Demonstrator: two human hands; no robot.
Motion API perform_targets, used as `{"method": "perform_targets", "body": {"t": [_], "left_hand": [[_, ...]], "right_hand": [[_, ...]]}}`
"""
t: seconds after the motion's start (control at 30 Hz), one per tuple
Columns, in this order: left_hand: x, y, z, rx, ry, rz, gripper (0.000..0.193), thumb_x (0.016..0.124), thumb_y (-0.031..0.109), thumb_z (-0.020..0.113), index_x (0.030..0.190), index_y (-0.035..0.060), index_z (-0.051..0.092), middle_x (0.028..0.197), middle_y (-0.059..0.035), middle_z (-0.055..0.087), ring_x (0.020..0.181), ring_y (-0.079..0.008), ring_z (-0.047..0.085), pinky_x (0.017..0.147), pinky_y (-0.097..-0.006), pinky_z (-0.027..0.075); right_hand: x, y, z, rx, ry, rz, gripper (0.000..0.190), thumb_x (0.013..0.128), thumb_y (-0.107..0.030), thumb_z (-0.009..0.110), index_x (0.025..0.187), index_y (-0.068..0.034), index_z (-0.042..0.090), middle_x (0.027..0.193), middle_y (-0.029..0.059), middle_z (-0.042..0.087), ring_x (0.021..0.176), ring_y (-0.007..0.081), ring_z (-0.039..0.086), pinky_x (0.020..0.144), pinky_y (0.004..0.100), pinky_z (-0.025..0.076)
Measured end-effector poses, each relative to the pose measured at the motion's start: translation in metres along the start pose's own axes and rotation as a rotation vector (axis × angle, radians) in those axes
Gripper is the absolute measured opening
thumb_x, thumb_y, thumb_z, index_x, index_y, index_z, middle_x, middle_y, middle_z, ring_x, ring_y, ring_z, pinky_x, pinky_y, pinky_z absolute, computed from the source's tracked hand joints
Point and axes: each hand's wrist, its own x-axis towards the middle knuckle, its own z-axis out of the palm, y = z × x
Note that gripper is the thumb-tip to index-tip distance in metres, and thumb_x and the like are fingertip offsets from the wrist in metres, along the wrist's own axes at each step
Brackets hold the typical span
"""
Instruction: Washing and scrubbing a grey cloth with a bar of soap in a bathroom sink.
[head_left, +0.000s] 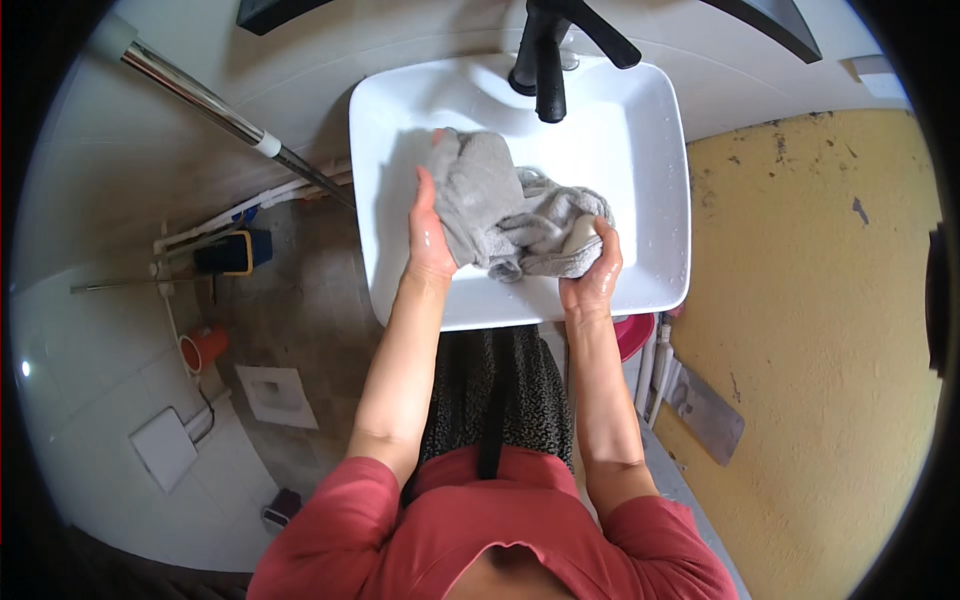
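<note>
A wet grey cloth (480, 180) is stretched between my two hands over a white rectangular washbasin (660, 262). My left hand (433, 236) supports the cloth's wider, smoother part from the left, thumb raised and most fingers hidden beneath it. At the right, my right hand (596, 259) grips the bunched end, together with a pale, smooth object (582, 234) that looks like a bar of soap, partly wrapped in the cloth. Both hands look wet. A black faucet (551, 82) stands at the basin's back edge, its spout above and beyond the cloth.
A metal pole (202, 97) slants down left of the basin. On the floor side are a dark blue bucket (259, 251), an orange bucket (204, 349) and a squat toilet (277, 397). A red basin (634, 334) sits below right, near white pipes (660, 360) and the yellow wall (810, 262).
</note>
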Motion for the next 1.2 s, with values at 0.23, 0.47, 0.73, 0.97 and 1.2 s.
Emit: {"method": "perform_targets", "body": {"t": [0.23, 0.47, 0.73, 0.97, 1.2], "left_hand": [[-0.004, -0.027, -0.015, 0.162, -0.062, -0.089, 0.064, 0.099, 0.052, 0.035, 0.149, 0.0135, 0.026, 0.147, -0.0063, 0.037, 0.136, -0.0232, 0.035, 0.111, -0.0376, 0.03], [-0.006, -0.018, -0.006, 0.072, -0.047, -0.21, 0.065, 0.097, 0.055, 0.038, 0.141, 0.0073, 0.038, 0.136, -0.0075, 0.048, 0.125, -0.0231, 0.046, 0.105, -0.0392, 0.038], [-0.028, -0.022, 0.0, 0.113, 0.03, -0.238, 0.067, 0.099, 0.053, 0.035, 0.14, 0.0001, 0.037, 0.138, -0.0131, 0.047, 0.127, -0.0273, 0.046, 0.109, -0.0405, 0.034], [-0.021, 0.011, -0.028, -0.141, 0.053, -0.108, 0.072, 0.096, 0.056, 0.039, 0.139, -0.0024, 0.038, 0.142, -0.0165, 0.043, 0.131, -0.0342, 0.041, 0.108, -0.0464, 0.034], [-0.009, -0.014, -0.041, 0.509, 0.271, -0.309, 0.053, 0.09, 0.034, 0.065, 0.128, -0.0011, 0.051, 0.124, -0.0106, 0.059, 0.115, -0.0206, 0.055, 0.095, -0.0396, 0.046]], "right_hand": [[0.032, 0.071, 0.049, -1.021, -0.336, -0.665, 0.05, 0.088, -0.028, 0.058, 0.122, 0.008, 0.05, 0.122, 0.0282, 0.052, 0.121, 0.0386, 0.046, 0.104, 0.0455, 0.032], [0.029, 0.085, 0.045, -1.077, -0.215, -0.691, 0.048, 0.084, -0.022, 0.057, 0.119, 0.009, 0.049, 0.115, 0.0303, 0.056, 0.11, 0.0442, 0.052, 0.096, 0.0466, 0.04], [0.1, 0.037, 0.035, -0.733, -0.026, -0.234, 0.044, 0.087, -0.027, 0.055, 0.114, 0.007, 0.055, 0.105, 0.021, 0.06, 0.095, 0.0264, 0.057, 0.088, 0.037, 0.045], [0.057, -0.012, -0.012, 0.3, -0.015, 0.027, 0.04, 0.083, -0.033, 0.054, 0.108, -0.002, 0.059, 0.103, 0.0144, 0.062, 0.098, 0.0288, 0.059, 0.086, 0.0391, 0.049], [0.057, -0.016, -0.017, 0.212, 0.112, -0.114, 0.042, 0.085, -0.032, 0.049, 0.11, 0.0, 0.059, 0.105, 0.0155, 0.063, 0.101, 0.0307, 0.059, 0.091, 0.043, 0.047]]}}
